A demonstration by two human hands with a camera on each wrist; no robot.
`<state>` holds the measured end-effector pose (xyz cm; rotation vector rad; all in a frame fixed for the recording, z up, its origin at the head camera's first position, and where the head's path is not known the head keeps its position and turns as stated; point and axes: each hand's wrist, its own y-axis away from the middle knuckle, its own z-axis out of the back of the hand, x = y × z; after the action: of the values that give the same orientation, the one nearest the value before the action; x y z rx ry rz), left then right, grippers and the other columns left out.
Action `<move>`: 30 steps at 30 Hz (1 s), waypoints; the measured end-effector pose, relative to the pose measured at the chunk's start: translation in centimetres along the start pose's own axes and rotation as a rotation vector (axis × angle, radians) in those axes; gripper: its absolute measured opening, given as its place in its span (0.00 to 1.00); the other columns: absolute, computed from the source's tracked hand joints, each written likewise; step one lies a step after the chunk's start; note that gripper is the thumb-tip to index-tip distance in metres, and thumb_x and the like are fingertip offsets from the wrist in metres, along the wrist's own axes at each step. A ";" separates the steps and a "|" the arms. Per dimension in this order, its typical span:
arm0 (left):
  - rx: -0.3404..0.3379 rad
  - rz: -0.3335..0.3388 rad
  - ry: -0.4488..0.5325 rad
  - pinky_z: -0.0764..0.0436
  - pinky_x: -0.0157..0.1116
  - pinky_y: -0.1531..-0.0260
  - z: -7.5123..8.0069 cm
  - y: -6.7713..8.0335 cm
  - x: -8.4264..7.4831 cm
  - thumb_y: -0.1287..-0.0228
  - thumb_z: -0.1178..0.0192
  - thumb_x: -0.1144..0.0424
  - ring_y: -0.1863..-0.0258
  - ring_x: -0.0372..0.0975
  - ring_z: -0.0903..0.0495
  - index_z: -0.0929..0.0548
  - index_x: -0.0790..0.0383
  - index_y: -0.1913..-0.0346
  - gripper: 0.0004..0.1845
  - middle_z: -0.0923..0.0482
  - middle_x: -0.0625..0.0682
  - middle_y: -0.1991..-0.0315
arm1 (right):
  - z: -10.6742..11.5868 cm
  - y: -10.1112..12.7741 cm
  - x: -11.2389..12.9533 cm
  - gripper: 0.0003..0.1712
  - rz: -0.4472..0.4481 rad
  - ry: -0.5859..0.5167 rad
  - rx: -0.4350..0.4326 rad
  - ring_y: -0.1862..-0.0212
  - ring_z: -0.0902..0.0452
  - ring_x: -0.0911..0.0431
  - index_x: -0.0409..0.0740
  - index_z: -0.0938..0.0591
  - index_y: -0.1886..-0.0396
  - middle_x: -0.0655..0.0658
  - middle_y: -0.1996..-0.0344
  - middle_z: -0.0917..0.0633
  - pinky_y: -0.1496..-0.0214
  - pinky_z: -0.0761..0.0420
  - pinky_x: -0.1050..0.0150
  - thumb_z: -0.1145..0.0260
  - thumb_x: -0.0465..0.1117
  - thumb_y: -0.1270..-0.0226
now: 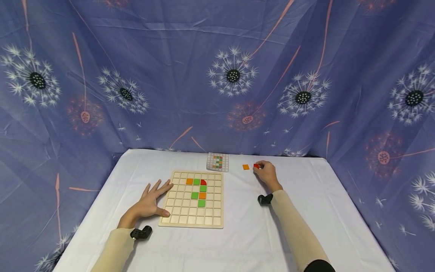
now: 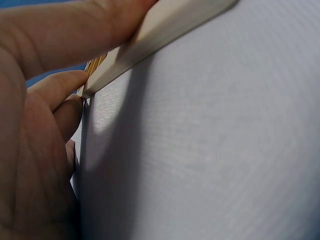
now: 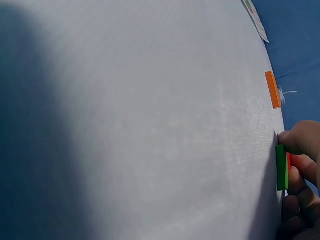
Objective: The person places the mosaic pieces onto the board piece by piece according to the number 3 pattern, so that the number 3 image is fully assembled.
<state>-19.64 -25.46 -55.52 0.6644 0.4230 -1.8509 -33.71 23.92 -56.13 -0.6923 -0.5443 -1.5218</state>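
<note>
A wooden grid board (image 1: 190,223) lies on the table, with orange, green and red tiles set in several cells. My left hand (image 1: 149,202) spreads over its left side, thumb near the lower corner and fingertips at the left edge. In the left wrist view its thumb (image 2: 75,37) lies against the board's rim (image 2: 125,62). At the far right, my right hand (image 1: 267,174) pinches a red tile (image 1: 256,165) between thumb and fingers. A green tile (image 3: 282,167) shows right at those fingers in the right wrist view; the hand hides it in the head view.
An orange tile (image 1: 246,167) lies just left of my right hand. Behind the board is a small pattern card (image 1: 217,162) printed with a coloured grid. The white-covered table (image 1: 244,241) ends at a blue flowered curtain (image 1: 180,94).
</note>
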 end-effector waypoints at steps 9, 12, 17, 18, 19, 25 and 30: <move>0.001 -0.005 0.010 0.72 0.67 0.24 0.0 0.1 -0.1 0.66 0.20 0.42 0.19 0.66 0.59 0.34 0.61 0.22 0.64 0.46 0.62 0.19 | 0.4 0.1 -0.1 0.20 0.007 -0.018 0.030 0.48 0.20 0.42 0.34 0.15 0.44 0.35 0.52 0.14 0.43 0.18 0.47 0.31 0.41 0.31; 0.002 -0.002 0.008 0.72 0.67 0.24 0.0 0.1 -0.1 0.66 0.20 0.42 0.19 0.66 0.60 0.35 0.61 0.22 0.64 0.46 0.61 0.18 | 0.5 0.3 0.1 0.20 0.008 -0.036 0.042 0.50 0.20 0.44 0.35 0.15 0.44 0.36 0.54 0.14 0.46 0.18 0.48 0.30 0.41 0.32; -0.001 -0.002 0.007 0.72 0.67 0.24 -0.1 0.1 0.1 0.67 0.20 0.41 0.19 0.66 0.60 0.35 0.61 0.22 0.64 0.46 0.61 0.18 | 0.6 0.6 0.6 0.20 0.019 -0.045 0.057 0.54 0.20 0.46 0.36 0.15 0.45 0.37 0.55 0.14 0.51 0.17 0.52 0.29 0.40 0.33; -0.001 -0.003 0.007 0.72 0.67 0.24 -0.1 0.1 0.1 0.67 0.20 0.41 0.19 0.66 0.60 0.35 0.61 0.22 0.64 0.46 0.61 0.18 | 0.6 0.7 0.7 0.20 0.027 -0.044 0.060 0.54 0.20 0.46 0.36 0.15 0.45 0.37 0.55 0.14 0.51 0.18 0.53 0.29 0.41 0.33; -0.002 -0.004 0.009 0.72 0.67 0.24 -0.1 0.1 0.1 0.67 0.20 0.41 0.19 0.66 0.60 0.35 0.60 0.22 0.64 0.46 0.61 0.18 | 0.5 0.7 0.7 0.20 0.035 -0.046 0.062 0.55 0.20 0.46 0.35 0.15 0.45 0.37 0.55 0.14 0.52 0.17 0.53 0.29 0.40 0.33; -0.002 -0.010 0.004 0.72 0.67 0.24 -0.1 0.0 0.2 0.66 0.20 0.41 0.19 0.66 0.60 0.35 0.60 0.21 0.64 0.46 0.61 0.18 | 0.5 1.4 1.2 0.19 0.081 -0.078 0.078 0.54 0.19 0.45 0.35 0.15 0.46 0.36 0.53 0.14 0.52 0.16 0.53 0.30 0.41 0.33; 0.000 -0.001 0.001 0.71 0.67 0.24 -0.1 0.0 0.1 0.67 0.20 0.41 0.19 0.66 0.60 0.34 0.60 0.22 0.64 0.46 0.61 0.18 | 0.6 2.1 1.9 0.19 0.096 -0.097 0.089 0.49 0.19 0.43 0.37 0.15 0.45 0.35 0.48 0.17 0.49 0.15 0.51 0.30 0.42 0.32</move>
<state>-19.63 -25.51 -55.65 0.6648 0.4244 -1.8519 -31.55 22.79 -54.52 -0.7156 -0.6396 -1.3719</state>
